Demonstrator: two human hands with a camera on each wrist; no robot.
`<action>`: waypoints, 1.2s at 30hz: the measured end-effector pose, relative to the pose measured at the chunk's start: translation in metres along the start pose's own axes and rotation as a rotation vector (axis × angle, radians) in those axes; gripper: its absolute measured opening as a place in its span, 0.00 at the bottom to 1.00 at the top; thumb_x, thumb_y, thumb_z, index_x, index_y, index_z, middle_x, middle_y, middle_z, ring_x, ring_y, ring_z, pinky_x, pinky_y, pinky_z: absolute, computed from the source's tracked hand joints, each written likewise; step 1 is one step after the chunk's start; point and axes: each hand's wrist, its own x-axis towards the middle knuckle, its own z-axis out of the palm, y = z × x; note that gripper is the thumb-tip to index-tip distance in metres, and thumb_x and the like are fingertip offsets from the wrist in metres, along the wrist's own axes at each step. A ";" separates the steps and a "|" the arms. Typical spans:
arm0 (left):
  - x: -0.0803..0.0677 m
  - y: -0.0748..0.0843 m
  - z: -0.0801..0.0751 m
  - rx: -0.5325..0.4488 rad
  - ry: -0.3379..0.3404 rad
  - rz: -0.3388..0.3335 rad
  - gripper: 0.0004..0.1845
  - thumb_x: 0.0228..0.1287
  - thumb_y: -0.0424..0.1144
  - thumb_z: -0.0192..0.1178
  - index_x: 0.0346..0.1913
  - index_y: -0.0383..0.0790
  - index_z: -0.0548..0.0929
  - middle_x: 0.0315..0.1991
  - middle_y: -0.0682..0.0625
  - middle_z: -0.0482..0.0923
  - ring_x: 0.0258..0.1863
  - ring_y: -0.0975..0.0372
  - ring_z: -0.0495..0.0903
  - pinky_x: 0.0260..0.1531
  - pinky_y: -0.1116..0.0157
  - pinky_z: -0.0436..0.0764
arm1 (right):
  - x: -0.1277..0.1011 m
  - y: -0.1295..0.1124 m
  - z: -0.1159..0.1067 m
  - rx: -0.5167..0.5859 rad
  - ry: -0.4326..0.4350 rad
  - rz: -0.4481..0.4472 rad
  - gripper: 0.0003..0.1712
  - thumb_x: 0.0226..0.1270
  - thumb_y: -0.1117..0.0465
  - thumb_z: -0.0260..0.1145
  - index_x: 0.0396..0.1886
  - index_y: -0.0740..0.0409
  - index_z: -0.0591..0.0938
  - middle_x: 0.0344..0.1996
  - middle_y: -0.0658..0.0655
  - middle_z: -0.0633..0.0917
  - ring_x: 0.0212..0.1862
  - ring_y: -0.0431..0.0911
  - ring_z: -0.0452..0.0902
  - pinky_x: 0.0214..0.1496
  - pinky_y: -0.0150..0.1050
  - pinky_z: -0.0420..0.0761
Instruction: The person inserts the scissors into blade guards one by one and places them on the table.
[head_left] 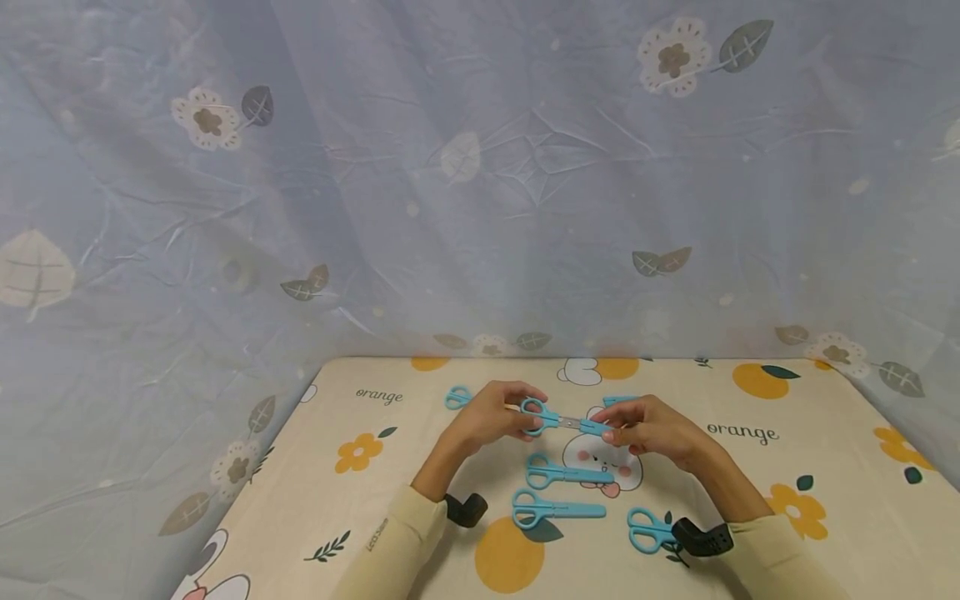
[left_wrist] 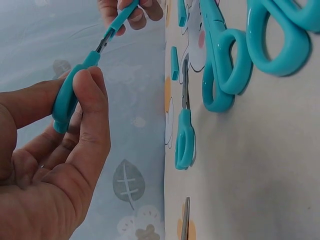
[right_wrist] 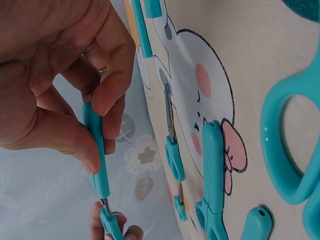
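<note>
Light-blue scissors (head_left: 550,419) are held above the table between both hands. My left hand (head_left: 489,419) pinches their handle (left_wrist: 70,100) between thumb and fingers. The blade cover (right_wrist: 100,155), also blue, is pinched in my right hand (head_left: 662,428). It sits over the front of the blades, and a short stretch of bare metal (head_left: 570,422) shows between cover and handle. Below the hands, two pairs of covered scissors, a nearer one (head_left: 564,509) and a farther one (head_left: 573,475), lie side by side with handles to the left.
Another pair of scissors (head_left: 648,531) lies by my right wrist, partly hidden. Behind my left hand are uncovered scissors (left_wrist: 185,142), with more bare blades (left_wrist: 185,220) nearby. Loose blue covers (right_wrist: 142,30) lie behind my right hand. A patterned curtain (head_left: 480,208) hangs behind the table.
</note>
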 end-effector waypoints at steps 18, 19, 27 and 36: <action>0.006 0.005 0.005 -0.011 -0.007 -0.002 0.17 0.71 0.27 0.69 0.60 0.34 0.86 0.45 0.43 0.84 0.35 0.60 0.90 0.43 0.56 0.94 | 0.004 -0.002 0.002 -0.021 0.008 0.011 0.25 0.72 0.62 0.73 0.65 0.68 0.84 0.40 0.55 0.86 0.39 0.48 0.76 0.36 0.39 0.84; 0.006 0.005 0.005 -0.009 -0.006 0.000 0.17 0.71 0.27 0.69 0.60 0.34 0.86 0.45 0.44 0.84 0.35 0.60 0.90 0.43 0.56 0.94 | 0.004 -0.003 0.002 -0.020 0.009 0.010 0.25 0.72 0.62 0.73 0.65 0.68 0.84 0.40 0.55 0.86 0.39 0.48 0.76 0.36 0.39 0.84; 0.009 0.005 0.009 -0.002 0.011 -0.004 0.17 0.69 0.25 0.70 0.58 0.35 0.87 0.43 0.45 0.84 0.34 0.60 0.89 0.43 0.54 0.94 | 0.003 -0.005 0.000 -0.014 0.011 -0.009 0.22 0.73 0.63 0.72 0.63 0.68 0.86 0.38 0.55 0.86 0.36 0.45 0.75 0.34 0.36 0.81; 0.009 -0.001 0.013 0.031 -0.007 0.031 0.17 0.67 0.21 0.67 0.56 0.36 0.87 0.44 0.44 0.84 0.34 0.60 0.90 0.43 0.49 0.94 | -0.001 -0.008 -0.003 -0.022 -0.005 -0.008 0.20 0.72 0.63 0.73 0.60 0.68 0.87 0.32 0.53 0.83 0.32 0.43 0.74 0.32 0.36 0.80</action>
